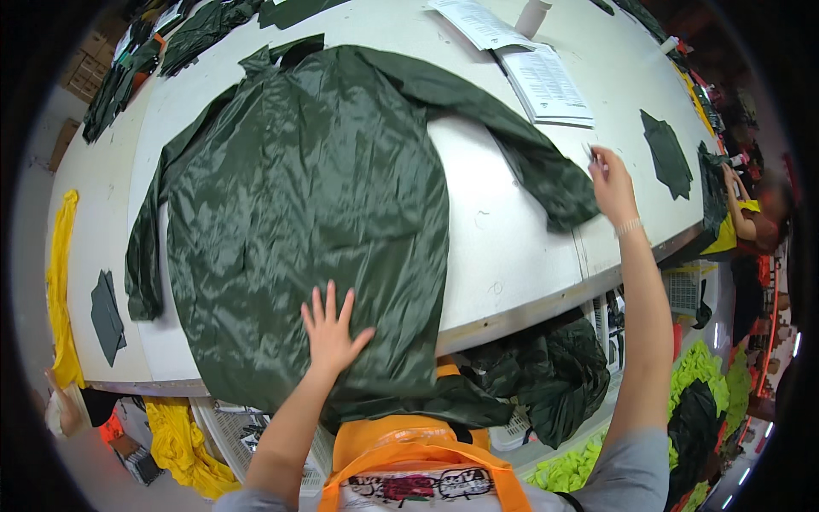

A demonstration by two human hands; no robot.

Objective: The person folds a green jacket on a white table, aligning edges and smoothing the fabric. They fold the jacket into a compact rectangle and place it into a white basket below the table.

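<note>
Head camera, looking down: I see a dark green rain jacket point(316, 213) spread flat across a long white table point(503, 247), its lower hem spilling over the near edge and out of sight behind an orange apron point(409, 444). My left hand point(331, 333) lies flat on the jacket near the hem, fingers spread wide. My right hand point(612, 181) reaches to the end of the jacket's right sleeve point(529, 162); its fingers are bunched and something small and pale shows at the tips, but I cannot tell what it is or whether the hand pinches the cuff. The left sleeve point(149, 247) runs down the far side of the jacket, its cuff folded under. Printed paper sheets point(546, 85) lie beyond the right sleeve, partly cut off at the upper rim. A small dark fabric piece point(667, 155) rests on the table to the right, another point(107, 316) to the left. More dark green garments point(546, 375) hang bunched below the table edge, and yellow cloth point(60, 282) drapes at the left. A co-worker point(746, 224) at the far right is mostly hidden by the lens rim.
</note>
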